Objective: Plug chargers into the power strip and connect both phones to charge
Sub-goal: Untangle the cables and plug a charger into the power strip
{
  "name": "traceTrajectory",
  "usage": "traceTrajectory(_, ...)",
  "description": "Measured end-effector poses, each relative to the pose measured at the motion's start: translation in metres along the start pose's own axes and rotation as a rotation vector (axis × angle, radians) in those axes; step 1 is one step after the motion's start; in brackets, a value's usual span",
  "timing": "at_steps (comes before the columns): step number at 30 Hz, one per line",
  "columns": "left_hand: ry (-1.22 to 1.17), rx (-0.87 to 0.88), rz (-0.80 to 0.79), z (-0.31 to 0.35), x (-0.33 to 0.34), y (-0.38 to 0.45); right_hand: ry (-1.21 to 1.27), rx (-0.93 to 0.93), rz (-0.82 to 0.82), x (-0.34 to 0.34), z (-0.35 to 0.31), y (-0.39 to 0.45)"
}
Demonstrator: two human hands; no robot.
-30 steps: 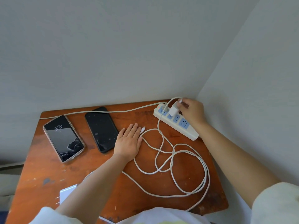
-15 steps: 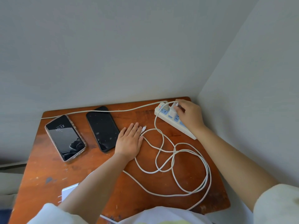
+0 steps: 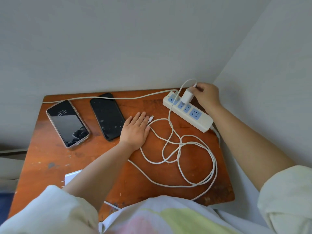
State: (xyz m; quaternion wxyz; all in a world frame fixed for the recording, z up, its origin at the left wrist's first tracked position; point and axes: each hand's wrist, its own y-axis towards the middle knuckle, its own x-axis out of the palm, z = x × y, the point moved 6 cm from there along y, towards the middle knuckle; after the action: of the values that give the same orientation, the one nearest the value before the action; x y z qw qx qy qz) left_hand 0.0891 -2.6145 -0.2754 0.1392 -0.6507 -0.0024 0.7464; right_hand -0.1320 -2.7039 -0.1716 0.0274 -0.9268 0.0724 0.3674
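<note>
The counter (image 3: 50, 159) is reddish-brown wood with a worn, scuffed varnish, speckled with pale chips. The strip (image 3: 205, 123) at upper right looks like cream matt plastic with blue socket faces. The charger (image 3: 187, 97) is smooth white plastic, its cable (image 3: 213, 159) white and rubbery. Both phones (image 3: 67, 123) (image 3: 108, 115) have glossy glass fronts; the right one is dusty. The sleeves (image 3: 285, 196) are soft off-white cloth.

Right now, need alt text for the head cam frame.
A person's right hand holds a white charger at a socket of the power strip in the wooden table's far right corner. The left hand rests flat beside a loose white cable; two phones lie unconnected at left.
</note>
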Motion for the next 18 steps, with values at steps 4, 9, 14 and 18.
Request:
traceTrajectory(4,0.004,0.001,-0.001,0.0,0.0,0.001,0.08,0.082,0.027,-0.003,0.007,0.002)
traceTrajectory(9,-0.007,0.004,-0.005,0.0,0.0,0.001,-0.008,0.009,0.019,0.003,0.001,-0.005)
traceTrajectory(14,-0.012,0.005,-0.01,0.001,-0.001,0.001,-0.037,-0.009,0.05,0.005,-0.001,-0.007)
traceTrajectory(18,-0.012,0.005,-0.013,0.001,-0.001,0.001,-0.041,-0.053,0.042,0.006,-0.004,-0.01)
